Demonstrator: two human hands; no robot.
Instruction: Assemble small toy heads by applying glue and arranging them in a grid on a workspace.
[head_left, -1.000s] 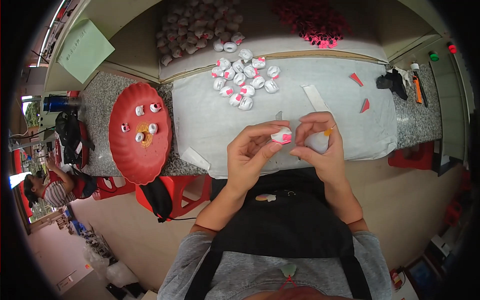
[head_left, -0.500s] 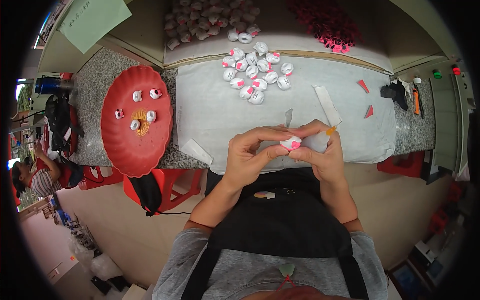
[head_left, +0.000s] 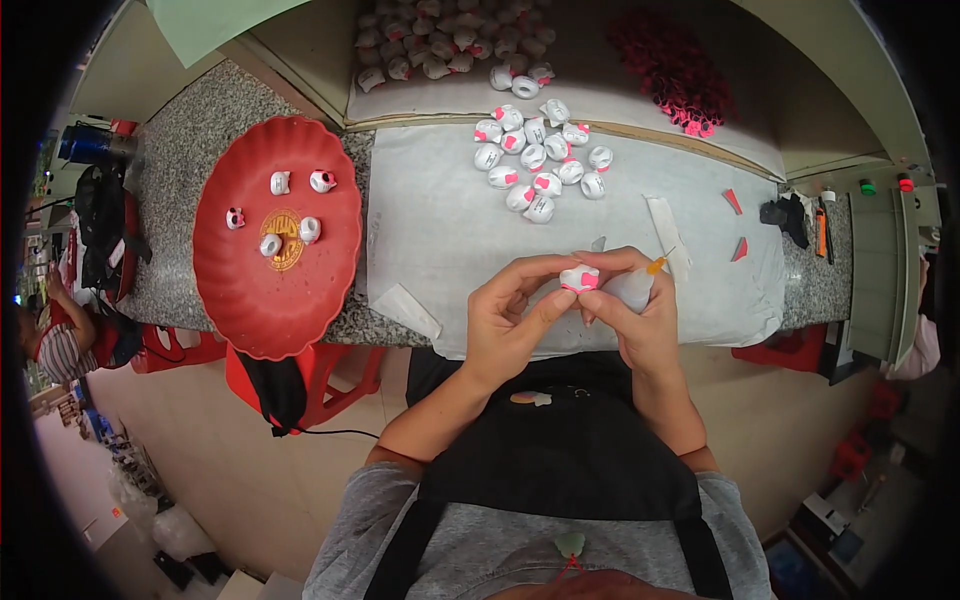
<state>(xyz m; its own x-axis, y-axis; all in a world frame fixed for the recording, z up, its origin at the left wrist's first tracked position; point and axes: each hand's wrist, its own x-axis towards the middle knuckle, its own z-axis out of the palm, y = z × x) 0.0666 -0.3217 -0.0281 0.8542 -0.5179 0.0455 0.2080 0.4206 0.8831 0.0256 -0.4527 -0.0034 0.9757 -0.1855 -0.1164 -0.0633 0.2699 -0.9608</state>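
Note:
In front of my apron, my left hand (head_left: 513, 318) pinches a small white figurine head with pink patches (head_left: 580, 279) between thumb and fingers. My right hand (head_left: 640, 310) touches the same head from the right with its thumb and fingertips. Tucked in that right hand is a translucent squeeze bottle (head_left: 630, 289) with an orange needle tip (head_left: 656, 266) pointing up and to the right. Beyond my hands, a cluster of similar white and pink heads (head_left: 533, 157) lies on the white sheet (head_left: 430, 240).
At left, a red scalloped tray (head_left: 230, 290) holds several finished-looking heads. More heads (head_left: 440, 40) and a pile of small pink pieces (head_left: 680, 80) fill the shelf behind. Paper strips (head_left: 665, 235), pink scraps (head_left: 740, 248), a black cloth (head_left: 786, 216) and an orange knife (head_left: 821, 235) lie rightward.
The view has shifted slightly, so the tray and bench sit differently in it. The head between my fingers has turned a little, showing more pink along its lower edge. Both hands keep their hold.

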